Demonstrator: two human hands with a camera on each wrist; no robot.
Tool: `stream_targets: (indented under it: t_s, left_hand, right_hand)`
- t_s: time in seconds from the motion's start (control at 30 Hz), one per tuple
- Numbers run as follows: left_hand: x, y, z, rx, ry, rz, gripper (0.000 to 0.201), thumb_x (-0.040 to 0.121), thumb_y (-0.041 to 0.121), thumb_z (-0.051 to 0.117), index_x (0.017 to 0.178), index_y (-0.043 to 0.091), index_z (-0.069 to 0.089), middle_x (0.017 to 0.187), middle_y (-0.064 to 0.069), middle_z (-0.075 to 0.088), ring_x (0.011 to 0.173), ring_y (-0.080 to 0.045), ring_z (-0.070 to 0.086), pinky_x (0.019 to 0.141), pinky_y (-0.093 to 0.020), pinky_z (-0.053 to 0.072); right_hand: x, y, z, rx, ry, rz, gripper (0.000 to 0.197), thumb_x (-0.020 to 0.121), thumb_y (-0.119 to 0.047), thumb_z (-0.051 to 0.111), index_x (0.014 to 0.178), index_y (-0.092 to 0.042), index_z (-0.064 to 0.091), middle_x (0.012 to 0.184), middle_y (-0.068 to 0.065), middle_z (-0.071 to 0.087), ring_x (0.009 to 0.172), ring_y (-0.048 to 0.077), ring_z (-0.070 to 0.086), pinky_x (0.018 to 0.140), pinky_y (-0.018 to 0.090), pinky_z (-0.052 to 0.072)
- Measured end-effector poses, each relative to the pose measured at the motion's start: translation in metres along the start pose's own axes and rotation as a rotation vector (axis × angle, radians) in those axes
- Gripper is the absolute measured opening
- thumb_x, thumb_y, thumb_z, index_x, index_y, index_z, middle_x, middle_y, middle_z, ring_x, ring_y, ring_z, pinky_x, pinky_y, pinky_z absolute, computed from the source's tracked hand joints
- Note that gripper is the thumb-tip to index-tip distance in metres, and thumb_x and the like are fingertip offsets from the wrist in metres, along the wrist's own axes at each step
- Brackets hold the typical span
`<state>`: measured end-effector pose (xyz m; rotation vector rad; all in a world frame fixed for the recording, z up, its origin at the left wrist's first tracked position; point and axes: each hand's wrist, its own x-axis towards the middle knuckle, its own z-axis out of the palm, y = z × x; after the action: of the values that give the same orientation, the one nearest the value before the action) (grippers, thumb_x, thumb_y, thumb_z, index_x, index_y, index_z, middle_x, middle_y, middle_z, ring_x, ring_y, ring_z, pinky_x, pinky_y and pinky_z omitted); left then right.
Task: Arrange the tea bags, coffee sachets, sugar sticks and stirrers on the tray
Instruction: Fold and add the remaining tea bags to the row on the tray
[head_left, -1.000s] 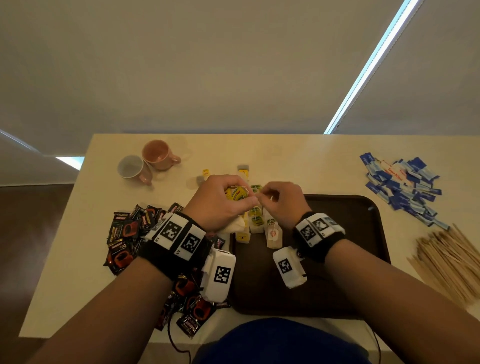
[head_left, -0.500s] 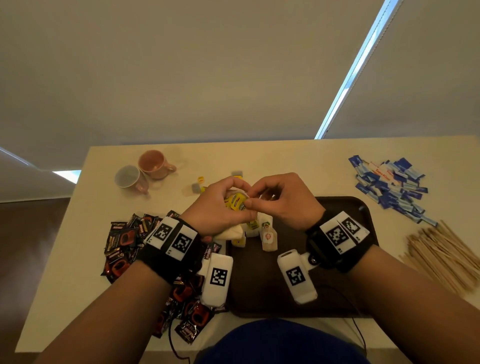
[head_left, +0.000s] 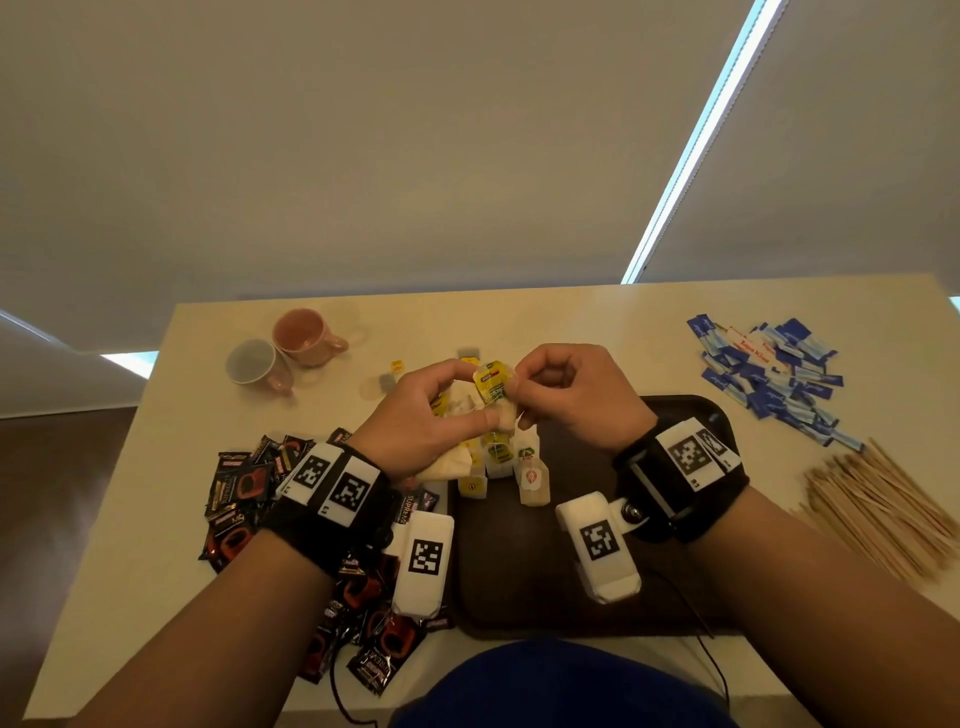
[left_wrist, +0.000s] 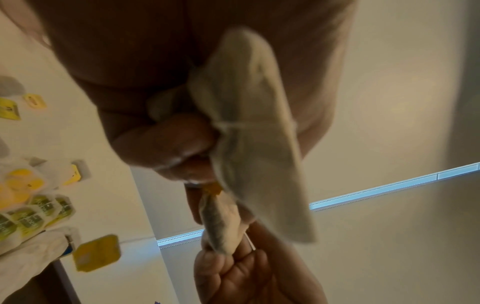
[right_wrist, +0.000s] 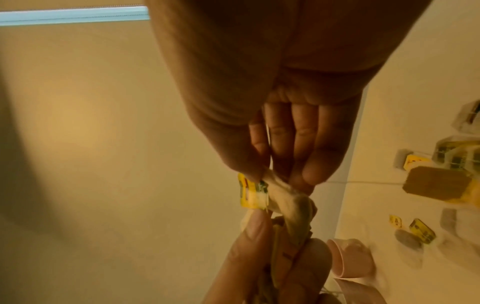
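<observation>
Both hands meet above the far left part of the dark brown tray (head_left: 524, 582). My left hand (head_left: 467, 400) grips a bunch of pale tea bags (head_left: 447, 467), seen close as a folded white tea bag (left_wrist: 254, 123). My right hand (head_left: 524, 387) pinches one tea bag with a yellow-green tag (head_left: 493, 382) against the left thumb; the tag (right_wrist: 250, 193) and the bag (right_wrist: 285, 197) show at its fingertips. Several tea bags (head_left: 530, 478) stand in rows on the tray beneath the hands. More tea bags (left_wrist: 33, 211) lie on the table.
Black and red coffee sachets (head_left: 244, 488) are heaped left of the tray. Blue sugar sticks (head_left: 769, 379) lie at the far right, wooden stirrers (head_left: 878, 504) nearer on the right. Two cups (head_left: 306, 338) stand at the far left. Loose tags (head_left: 396, 365) lie behind the hands.
Both hands have risen from the rows of tea bags on the tray. The right hand has turned and now pinches the yellow-tagged tea bag held at the left hand.
</observation>
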<state>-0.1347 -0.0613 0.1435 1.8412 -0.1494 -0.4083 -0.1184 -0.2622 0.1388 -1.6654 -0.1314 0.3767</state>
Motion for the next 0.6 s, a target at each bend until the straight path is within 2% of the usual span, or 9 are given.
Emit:
stream_targets:
  t_s: [0.07, 0.17, 0.3, 0.4, 0.47, 0.53, 0.6]
  left_hand:
    - [0.0010, -0.0016, -0.0016, 0.020, 0.019, -0.015, 0.028, 0.083, 0.024, 0.080, 0.108, 0.024, 0.067, 0.098, 0.012, 0.071, 0.088, -0.003, 0.065, 0.082, -0.024, 0.049]
    - [0.0016, -0.0018, -0.0036, 0.018, 0.043, -0.036, 0.025, 0.086, 0.018, 0.076, 0.108, 0.022, 0.067, 0.093, 0.011, 0.069, 0.077, 0.002, 0.063, 0.074, -0.020, 0.047]
    - [0.0004, -0.0003, -0.0061, -0.047, 0.054, -0.068, 0.017, 0.090, 0.011, 0.071, 0.100, 0.024, 0.067, 0.089, 0.001, 0.068, 0.066, -0.005, 0.061, 0.064, -0.022, 0.050]
    - [-0.0003, -0.0003, -0.0058, -0.087, 0.098, -0.102, 0.015, 0.092, 0.007, 0.068, 0.096, 0.021, 0.069, 0.083, 0.002, 0.069, 0.065, -0.007, 0.062, 0.064, -0.026, 0.051]
    - [-0.0004, -0.0004, -0.0054, -0.104, 0.127, -0.104, 0.015, 0.092, 0.005, 0.067, 0.094, 0.019, 0.071, 0.086, -0.002, 0.072, 0.068, -0.008, 0.067, 0.065, -0.027, 0.050]
    - [0.0000, -0.0005, -0.0061, -0.107, 0.153, -0.101, 0.016, 0.091, 0.002, 0.067, 0.093, 0.017, 0.073, 0.092, -0.009, 0.074, 0.077, -0.016, 0.070, 0.069, -0.033, 0.053]
    - [-0.0001, 0.0023, -0.0078, -0.084, 0.169, -0.094, 0.019, 0.089, -0.001, 0.066, 0.091, 0.016, 0.074, 0.094, -0.009, 0.074, 0.086, -0.024, 0.069, 0.075, -0.037, 0.053]
  right_hand:
    - [-0.0014, -0.0016, -0.0002, 0.034, 0.003, 0.021, 0.011, 0.089, -0.001, 0.066, 0.095, 0.009, 0.064, 0.086, 0.028, 0.070, 0.064, 0.026, 0.068, 0.060, 0.027, 0.060]
    - [-0.0034, -0.0024, -0.0004, 0.105, 0.020, 0.066, 0.009, 0.090, -0.002, 0.066, 0.096, 0.004, 0.063, 0.089, 0.028, 0.071, 0.069, 0.034, 0.067, 0.062, 0.031, 0.060]
    - [-0.0050, 0.0001, 0.0002, 0.180, 0.074, 0.096, 0.007, 0.089, -0.003, 0.066, 0.095, 0.001, 0.063, 0.090, 0.030, 0.070, 0.069, 0.033, 0.065, 0.061, 0.030, 0.059]
    - [-0.0057, 0.0031, 0.0000, 0.243, 0.106, 0.121, 0.003, 0.090, -0.002, 0.065, 0.092, -0.003, 0.062, 0.091, 0.026, 0.071, 0.078, 0.035, 0.068, 0.063, 0.032, 0.058]
    - [-0.0059, 0.0049, -0.0008, 0.270, 0.116, 0.127, 0.002, 0.091, -0.003, 0.063, 0.091, -0.004, 0.062, 0.092, 0.022, 0.071, 0.082, 0.032, 0.070, 0.066, 0.036, 0.059]
    - [-0.0058, 0.0054, -0.0021, 0.274, 0.134, 0.128, 0.003, 0.092, -0.003, 0.063, 0.090, -0.004, 0.061, 0.090, 0.020, 0.070, 0.082, 0.030, 0.070, 0.069, 0.039, 0.059]
    - [-0.0056, 0.0046, -0.0036, 0.264, 0.173, 0.138, 0.004, 0.092, -0.002, 0.062, 0.089, -0.004, 0.060, 0.088, 0.019, 0.069, 0.080, 0.028, 0.069, 0.066, 0.036, 0.060]
